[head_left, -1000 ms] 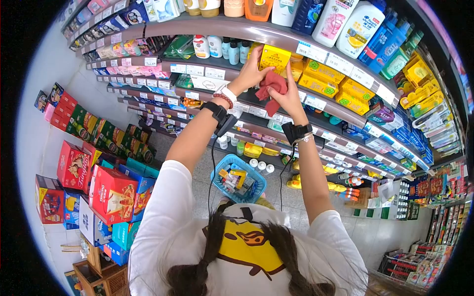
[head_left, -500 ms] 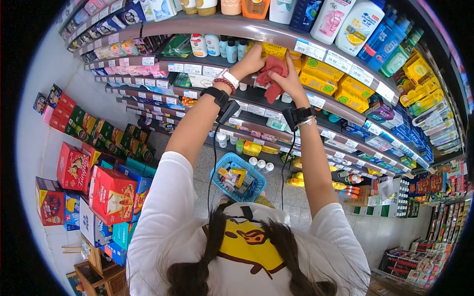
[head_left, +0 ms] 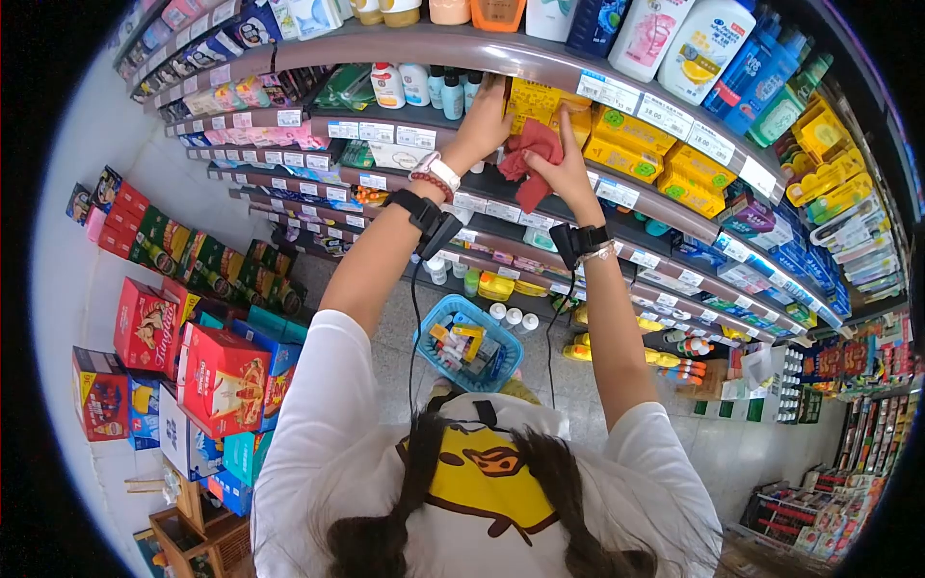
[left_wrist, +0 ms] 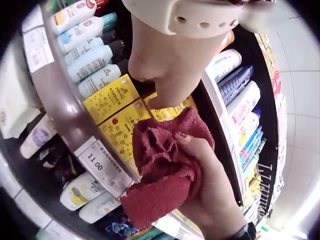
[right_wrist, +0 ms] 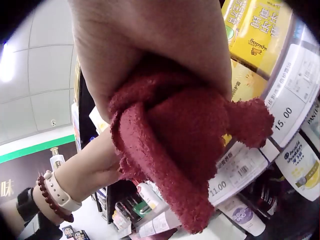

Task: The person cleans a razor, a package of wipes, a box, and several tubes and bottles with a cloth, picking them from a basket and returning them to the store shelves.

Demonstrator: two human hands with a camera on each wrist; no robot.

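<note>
Yellow boxes (head_left: pixel 541 100) (left_wrist: pixel 119 99) stand on a shelf between small blue bottles and more yellow boxes. My left hand (head_left: pixel 479 127) (left_wrist: pixel 167 65) reaches in at their left side; its thumb lies against a box top in the left wrist view, and its other fingertips are hidden. A crumpled red cloth (head_left: pixel 532 164) (left_wrist: pixel 167 162) (right_wrist: pixel 175 130) is gripped in my right hand (head_left: pixel 570 175) (left_wrist: pixel 212 192) (right_wrist: pixel 155 45), in front of the boxes. In the head view, the right fingers reach up to the boxes' right side.
Shelf edges with price tags (head_left: pixel 617 193) curve across below the hands. Large bottles (head_left: pixel 708 53) line the shelf above. On the floor stands a blue basket (head_left: pixel 420 352) holding small packages, with white-capped bottles (head_left: pixel 514 316) beside it. Stacked cartons (head_left: pixel 224 380) are at the left.
The yellow box held up between my hands has gone down among the boxes on the shelf. My left hand has shifted slightly left, and the cloth has moved down a little from its first position.
</note>
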